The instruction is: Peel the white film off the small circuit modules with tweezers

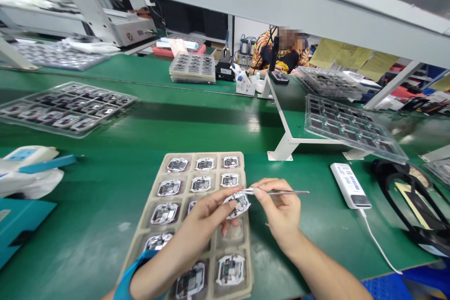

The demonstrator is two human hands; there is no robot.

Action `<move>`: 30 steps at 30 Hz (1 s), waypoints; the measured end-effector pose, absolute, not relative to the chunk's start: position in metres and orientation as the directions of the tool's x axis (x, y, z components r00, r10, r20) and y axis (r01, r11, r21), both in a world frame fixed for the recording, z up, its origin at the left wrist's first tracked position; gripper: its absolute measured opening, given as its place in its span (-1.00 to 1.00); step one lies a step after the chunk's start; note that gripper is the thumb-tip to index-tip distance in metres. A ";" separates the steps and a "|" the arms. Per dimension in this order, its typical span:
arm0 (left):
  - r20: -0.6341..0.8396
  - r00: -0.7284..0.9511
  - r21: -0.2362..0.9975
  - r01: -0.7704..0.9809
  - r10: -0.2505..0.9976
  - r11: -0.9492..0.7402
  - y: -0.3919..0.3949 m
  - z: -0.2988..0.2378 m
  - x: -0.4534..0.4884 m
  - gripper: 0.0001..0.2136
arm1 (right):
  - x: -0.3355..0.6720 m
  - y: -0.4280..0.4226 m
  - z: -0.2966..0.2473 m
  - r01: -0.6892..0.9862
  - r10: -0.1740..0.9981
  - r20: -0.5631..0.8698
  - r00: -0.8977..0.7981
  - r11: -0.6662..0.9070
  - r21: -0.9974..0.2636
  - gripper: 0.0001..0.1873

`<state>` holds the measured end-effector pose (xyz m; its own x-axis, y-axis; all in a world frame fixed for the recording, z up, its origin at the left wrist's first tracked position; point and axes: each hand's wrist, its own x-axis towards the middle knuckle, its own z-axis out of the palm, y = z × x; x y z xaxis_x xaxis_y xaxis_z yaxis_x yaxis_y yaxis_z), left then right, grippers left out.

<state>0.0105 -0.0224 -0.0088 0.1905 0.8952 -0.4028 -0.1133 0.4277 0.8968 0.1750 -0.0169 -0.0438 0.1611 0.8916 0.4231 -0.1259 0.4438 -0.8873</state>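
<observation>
Between the fingers and thumb of my left hand [211,215] is a small white-rimmed watch-like housing [239,205] with electronic parts inside, raised over the tray. My right hand [281,208] pinches a pair of tweezers [290,192]; their tips point left and meet the upper edge of the housing. Whether the tips grip anything is too small to tell. Beneath my left hand lies a beige compartment tray [145,218] with similar housings [200,183] in its pockets. One pocket [232,234] on its right side shows no housing. My left forearm hides part of the tray.
A white power bank [350,185] with a cable lies at right, beside a black headset-like band [393,197]. A raised green shelf [297,117] carries a clear tray [355,126]. Another filled tray [66,108] lies at left. Across the bench sits a person [262,51].
</observation>
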 end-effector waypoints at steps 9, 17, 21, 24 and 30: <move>-0.350 0.180 0.894 -0.228 0.919 0.385 -0.026 -0.026 0.010 -0.61 | 0.169 -0.016 -0.043 -0.278 0.973 0.220 0.076 0.232 -0.932 -0.91; -0.371 0.170 0.898 -0.186 0.913 0.399 -0.026 -0.017 0.010 -0.62 | 0.169 -0.014 -0.042 -0.328 0.986 0.153 0.072 0.169 -0.929 -0.83; -0.377 0.174 0.898 -0.170 0.910 0.405 -0.025 -0.020 0.009 -0.60 | 0.168 -0.015 -0.042 -0.293 0.978 0.188 0.091 0.207 -0.933 -0.83; -0.380 0.179 0.900 -0.154 0.907 0.408 -0.024 -0.021 0.010 -0.60 | 0.168 -0.015 -0.042 -0.251 0.973 0.214 0.089 0.230 -0.940 -0.82; -0.425 0.147 0.882 -0.156 0.893 0.446 -0.023 -0.016 0.010 -0.62 | 0.169 -0.015 -0.041 -0.167 0.922 0.385 0.033 0.385 -0.908 -0.88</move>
